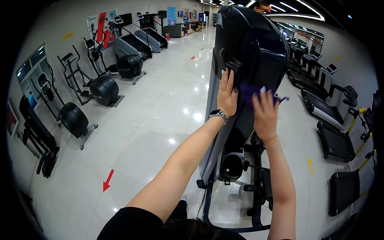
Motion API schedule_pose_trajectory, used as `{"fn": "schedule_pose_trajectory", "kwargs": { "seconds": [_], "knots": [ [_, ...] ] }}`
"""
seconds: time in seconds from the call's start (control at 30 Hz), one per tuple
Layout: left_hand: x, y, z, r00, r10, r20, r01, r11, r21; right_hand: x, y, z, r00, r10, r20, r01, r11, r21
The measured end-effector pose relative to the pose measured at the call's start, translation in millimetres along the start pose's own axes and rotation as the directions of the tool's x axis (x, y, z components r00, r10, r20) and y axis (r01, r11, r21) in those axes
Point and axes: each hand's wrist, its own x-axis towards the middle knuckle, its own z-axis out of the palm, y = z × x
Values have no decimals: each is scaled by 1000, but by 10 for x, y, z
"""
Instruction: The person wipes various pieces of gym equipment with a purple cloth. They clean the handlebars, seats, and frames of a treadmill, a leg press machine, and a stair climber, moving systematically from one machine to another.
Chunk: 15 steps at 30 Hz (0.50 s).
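Before me stands a tall exercise machine with a glossy black housing and a grey side panel. My left hand, with a watch at the wrist, rests flat against the left part of this housing, fingers extended and holding nothing. A purple cloth lies under my right hand, which presses it to the housing's right part; the cloth and fingertips are blurred. One cloth corner sticks out to the right of the fingers. Below the hands, a black cup holder juts from the machine above its dark tubular frame.
Elliptical trainers and stair climbers line the left wall. Treadmills stand along the right, some with yellow handrails. The pale tiled floor bears a red arrow and a yellow arrow.
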Motion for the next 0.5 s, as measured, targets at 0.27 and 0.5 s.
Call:
{"fn": "schedule_pose_trajectory", "kwargs": {
  "seconds": [0.27, 0.5],
  "knots": [
    [-4, 21, 27, 996, -49, 68, 45, 997, 57, 428, -214, 104, 950, 180, -254, -168, 984, 66],
    [116, -5, -349, 949, 109, 295, -64, 985, -158, -15, -976, 686, 803, 461, -378, -458, 883, 103]
  ]
}}
